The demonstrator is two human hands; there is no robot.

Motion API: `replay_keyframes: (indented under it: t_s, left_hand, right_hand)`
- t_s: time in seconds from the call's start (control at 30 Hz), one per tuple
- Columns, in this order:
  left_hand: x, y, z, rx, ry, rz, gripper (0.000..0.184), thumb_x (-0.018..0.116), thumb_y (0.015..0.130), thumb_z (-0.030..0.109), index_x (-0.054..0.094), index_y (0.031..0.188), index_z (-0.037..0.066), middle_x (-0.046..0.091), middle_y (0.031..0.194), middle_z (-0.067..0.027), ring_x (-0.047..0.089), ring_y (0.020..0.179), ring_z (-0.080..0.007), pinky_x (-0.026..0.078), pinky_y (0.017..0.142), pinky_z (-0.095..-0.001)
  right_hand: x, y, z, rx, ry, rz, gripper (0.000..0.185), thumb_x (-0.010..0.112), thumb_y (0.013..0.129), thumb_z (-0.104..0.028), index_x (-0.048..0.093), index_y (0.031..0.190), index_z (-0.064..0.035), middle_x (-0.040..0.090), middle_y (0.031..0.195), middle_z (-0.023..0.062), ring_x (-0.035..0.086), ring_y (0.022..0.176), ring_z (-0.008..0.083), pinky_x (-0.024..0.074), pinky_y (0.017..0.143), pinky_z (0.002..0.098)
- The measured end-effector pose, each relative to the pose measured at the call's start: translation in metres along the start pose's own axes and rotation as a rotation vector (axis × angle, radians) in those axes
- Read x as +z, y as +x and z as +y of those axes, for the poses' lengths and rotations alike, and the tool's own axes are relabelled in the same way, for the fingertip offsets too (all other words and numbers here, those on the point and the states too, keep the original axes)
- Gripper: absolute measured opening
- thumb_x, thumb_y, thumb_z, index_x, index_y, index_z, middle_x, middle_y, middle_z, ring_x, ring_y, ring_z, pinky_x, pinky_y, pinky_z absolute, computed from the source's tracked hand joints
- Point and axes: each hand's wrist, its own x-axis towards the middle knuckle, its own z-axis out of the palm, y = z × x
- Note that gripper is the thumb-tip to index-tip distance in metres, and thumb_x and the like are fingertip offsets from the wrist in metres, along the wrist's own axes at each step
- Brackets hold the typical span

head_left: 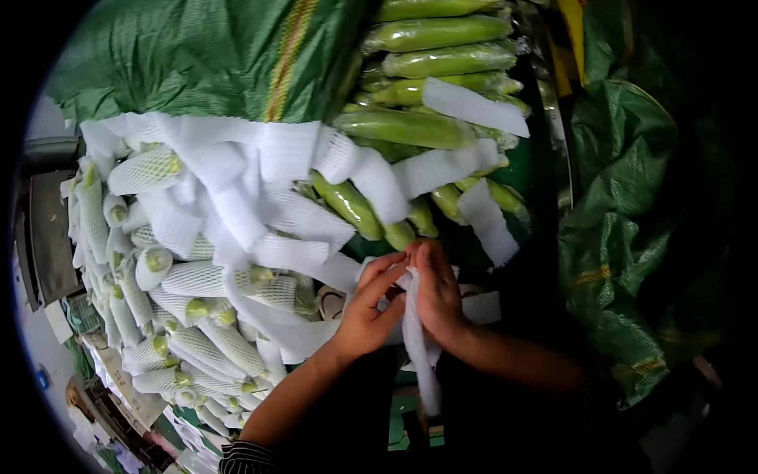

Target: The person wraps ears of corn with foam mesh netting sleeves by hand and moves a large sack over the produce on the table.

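Observation:
Both hands meet low in the middle of the head view, at the near edge of the pile. Between them hangs a narrow white foam net sleeve point(418, 347), its lower end dangling free. My left hand point(369, 306) has its fingertips closed at the sleeve's top. Pressed against the other side, my right hand point(438, 296) also grips it, fingers pointing up. Just beyond the fingertips lie green ears of corn point(347, 207) in clear film. More flat foam sleeves point(487, 221) are scattered over the corn and to the left of my hands.
On the left is a large heap of corn ears in foam net point(213, 347). Film-wrapped corn point(442, 33) is stacked at the top. A green woven sack point(189, 55) covers the upper left; another green sack point(616, 237) hangs at the right.

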Motion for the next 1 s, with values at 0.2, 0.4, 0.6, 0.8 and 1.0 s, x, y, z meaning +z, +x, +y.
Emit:
replay_keyframes:
  t_s: [0.2, 0.4, 0.6, 0.8, 1.0]
  left_hand:
    - [0.009, -0.006, -0.030, -0.299, -0.366, -0.176, 0.023, 0.067, 0.089, -0.003, 0.057, 0.109, 0.004, 0.054, 0.121, -0.0046, 0.052, 0.109, -0.0128, 0.044, 0.092, -0.0279]
    - [0.018, 0.000, -0.006, -0.502, -0.263, -0.296, 0.028, 0.067, 0.092, 0.000, 0.060, 0.119, 0.005, 0.062, 0.104, 0.0004, 0.056, 0.092, -0.0071, 0.046, 0.081, -0.0234]
    - [0.024, -0.007, -0.044, -0.495, -0.498, -0.319, 0.028, 0.062, 0.094, -0.001, 0.059, 0.122, 0.004, 0.064, 0.106, 0.0010, 0.058, 0.097, -0.0072, 0.047, 0.086, -0.0250]
    - [0.042, -0.012, -0.043, -0.317, -0.219, -0.170, 0.024, 0.062, 0.095, 0.001, 0.056, 0.117, 0.004, 0.060, 0.108, -0.0036, 0.058, 0.100, -0.0128, 0.046, 0.087, -0.0264]
    - [0.044, 0.006, -0.044, -0.335, -0.028, -0.243, 0.029, 0.060, 0.091, 0.004, 0.058, 0.120, 0.009, 0.061, 0.108, -0.0072, 0.061, 0.102, -0.0239, 0.050, 0.083, -0.0338]
  right_hand:
    - [-0.021, 0.008, 0.001, 0.087, -0.102, 0.181, 0.049, 0.038, 0.108, -0.045, 0.048, 0.079, -0.0064, 0.046, 0.072, 0.0020, 0.044, 0.067, 0.0137, 0.0384, 0.065, 0.0302]
    - [-0.048, -0.002, 0.024, 0.062, -0.040, 0.202, 0.040, 0.052, 0.105, -0.040, 0.051, 0.082, -0.0061, 0.051, 0.069, 0.0005, 0.047, 0.064, 0.0096, 0.0415, 0.060, 0.0276]
    - [-0.062, 0.000, 0.022, 0.125, 0.103, -0.047, 0.032, 0.058, 0.102, -0.037, 0.056, 0.094, -0.0064, 0.060, 0.077, 0.0024, 0.054, 0.070, 0.0082, 0.0447, 0.066, 0.0252]
    - [-0.100, -0.019, 0.012, -0.050, -0.241, -0.331, 0.042, 0.082, 0.083, -0.019, 0.062, 0.118, -0.0038, 0.066, 0.115, 0.0069, 0.062, 0.109, 0.0170, 0.0489, 0.096, 0.0331]
    - [-0.103, -0.011, -0.013, 0.070, -0.350, -0.422, 0.035, 0.073, 0.091, -0.013, 0.061, 0.123, -0.0040, 0.064, 0.115, 0.0051, 0.061, 0.106, 0.0147, 0.0495, 0.094, 0.0311]
